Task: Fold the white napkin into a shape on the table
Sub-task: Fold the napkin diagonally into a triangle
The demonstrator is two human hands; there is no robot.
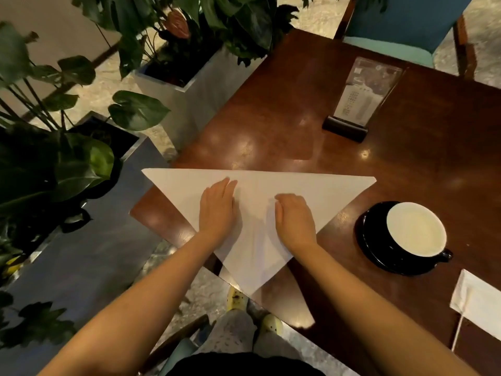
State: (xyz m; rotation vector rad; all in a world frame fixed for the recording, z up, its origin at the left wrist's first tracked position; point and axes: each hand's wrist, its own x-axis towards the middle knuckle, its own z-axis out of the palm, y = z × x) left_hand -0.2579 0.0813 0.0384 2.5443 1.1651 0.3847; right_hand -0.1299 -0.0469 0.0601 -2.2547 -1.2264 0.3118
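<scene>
Napkin [257,191] triangle, apex toward person

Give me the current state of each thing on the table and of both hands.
white napkin: folded into a triangle, flat, point overhanging the near table edge.
left hand: open, palm flat on the napkin.
right hand: open, palm flat on the napkin.
cup: upright on its black saucer, full of pale liquid.
menu stand: upright in its dark base.
face mask: lying flat at the right edge.

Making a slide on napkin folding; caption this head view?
Both hands press flat a white napkin folded into a triangle.
</scene>
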